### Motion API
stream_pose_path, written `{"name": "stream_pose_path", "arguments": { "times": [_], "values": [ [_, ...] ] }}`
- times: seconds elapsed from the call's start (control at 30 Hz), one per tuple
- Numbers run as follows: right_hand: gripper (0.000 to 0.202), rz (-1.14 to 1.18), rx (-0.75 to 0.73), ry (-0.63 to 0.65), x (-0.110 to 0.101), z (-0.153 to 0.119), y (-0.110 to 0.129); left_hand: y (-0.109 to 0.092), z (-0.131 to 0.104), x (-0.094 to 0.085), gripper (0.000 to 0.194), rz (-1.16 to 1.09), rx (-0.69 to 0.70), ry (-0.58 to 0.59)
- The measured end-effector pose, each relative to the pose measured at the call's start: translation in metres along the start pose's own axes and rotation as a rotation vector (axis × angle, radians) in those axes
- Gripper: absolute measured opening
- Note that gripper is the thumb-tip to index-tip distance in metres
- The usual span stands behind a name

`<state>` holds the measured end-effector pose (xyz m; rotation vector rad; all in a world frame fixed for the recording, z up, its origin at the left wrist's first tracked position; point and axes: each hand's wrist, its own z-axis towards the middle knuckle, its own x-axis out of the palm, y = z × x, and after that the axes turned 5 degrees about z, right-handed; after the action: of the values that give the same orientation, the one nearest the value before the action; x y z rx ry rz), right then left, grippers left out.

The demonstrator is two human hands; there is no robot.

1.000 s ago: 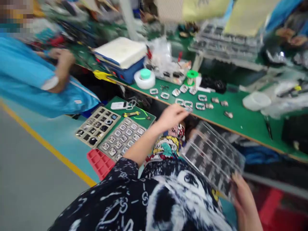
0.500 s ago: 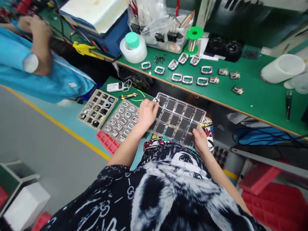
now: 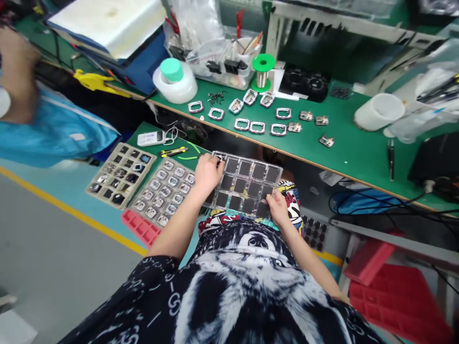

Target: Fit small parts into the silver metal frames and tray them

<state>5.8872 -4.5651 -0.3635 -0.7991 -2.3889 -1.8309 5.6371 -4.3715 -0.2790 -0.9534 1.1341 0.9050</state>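
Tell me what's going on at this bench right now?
A seated person holds a clear compartment tray on their lap with both hands: the left hand grips its far left corner, the right hand its near edge. Two more filled trays lie to the left. Small metal frames are spread on the green bench. A co-worker's blue sleeve shows at left.

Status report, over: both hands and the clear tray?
Left hand grips clear tray at far-left corner. Right hand holds its near edge. Tray rests on lap, nothing blocking.
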Motion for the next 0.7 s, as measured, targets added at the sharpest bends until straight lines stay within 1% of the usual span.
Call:
{"name": "stream_pose_path", "arguments": {
  "times": [0.1,0.17,0.23,0.3,0.33,0.4,0.47,0.53,0.6,0.7],
  "values": [
    [0.036,0.029,-0.001,0.002,0.000,0.002,-0.003,0.002,0.007,-0.004,0.028,-0.001,0.032,0.049],
    [0.036,0.052,0.006,0.006,-0.001,0.003,-0.004,-0.007,0.012,-0.013,0.027,-0.015,0.050,0.020],
    [0.037,0.071,0.014,0.019,-0.002,0.003,-0.004,-0.026,0.019,-0.025,0.028,-0.059,0.107,-0.085],
    [0.038,0.079,0.021,0.037,-0.002,0.005,-0.003,-0.052,0.033,-0.038,0.029,-0.117,0.229,-0.194],
    [0.039,0.079,0.024,0.044,-0.001,0.007,-0.003,-0.067,0.042,-0.045,0.028,-0.136,0.306,-0.227],
    [0.039,0.074,0.027,0.057,0.000,0.010,-0.001,-0.095,0.064,-0.057,0.028,-0.136,0.453,-0.256],
    [0.038,0.068,0.027,0.062,0.001,0.013,0.001,-0.116,0.087,-0.067,0.034,-0.105,0.566,-0.239],
    [0.036,0.067,0.023,0.059,0.002,0.014,0.001,-0.129,0.106,-0.074,0.038,-0.089,0.635,-0.186],
    [0.035,0.073,0.017,0.051,0.000,0.014,0.001,-0.134,0.121,-0.078,0.035,-0.082,0.678,-0.121],
    [0.036,0.083,0.008,0.044,-0.003,0.013,-0.001,-0.133,0.134,-0.076,0.027,-0.058,0.745,-0.059]
  ]
}}
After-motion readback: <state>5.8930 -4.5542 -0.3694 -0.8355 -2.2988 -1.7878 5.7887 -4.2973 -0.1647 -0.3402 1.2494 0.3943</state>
